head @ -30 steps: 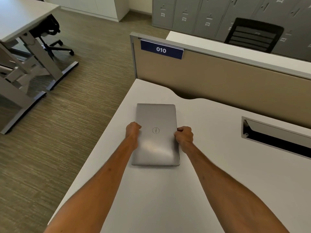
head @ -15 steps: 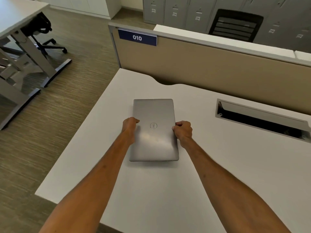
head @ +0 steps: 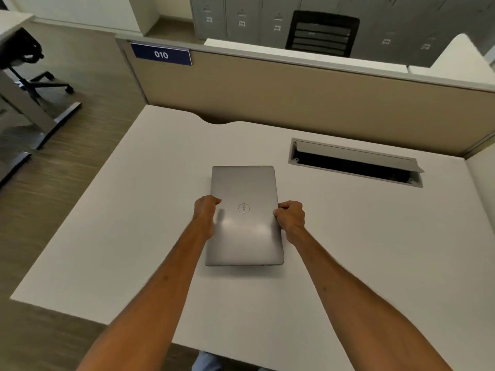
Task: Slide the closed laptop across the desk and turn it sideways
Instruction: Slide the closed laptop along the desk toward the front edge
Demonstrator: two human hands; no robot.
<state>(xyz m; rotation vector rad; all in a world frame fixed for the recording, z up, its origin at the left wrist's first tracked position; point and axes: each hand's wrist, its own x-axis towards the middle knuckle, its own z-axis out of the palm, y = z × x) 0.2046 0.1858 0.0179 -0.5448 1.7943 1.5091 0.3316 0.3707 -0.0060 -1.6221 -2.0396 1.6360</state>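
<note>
A closed silver laptop (head: 247,183) lies flat on the white desk (head: 150,199), its long sides running away from me and its round logo turned sideways. My left hand (head: 205,210) grips the laptop's left long edge near the middle, fingers curled around it. My right hand (head: 290,216) grips the right long edge opposite, also curled shut on the edge. Both forearms reach in from the bottom of the view.
An open cable tray slot (head: 356,163) is cut into the desk to the right of the laptop. A beige partition (head: 294,97) with a blue "010" label (head: 161,54) stands along the far edge. The desk's left edge drops to carpet; another desk and chair stand far left.
The laptop, held by both hands, has slid away from the desk's left edge toward the middle. It keeps the same orientation, and the view has shifted with it.
</note>
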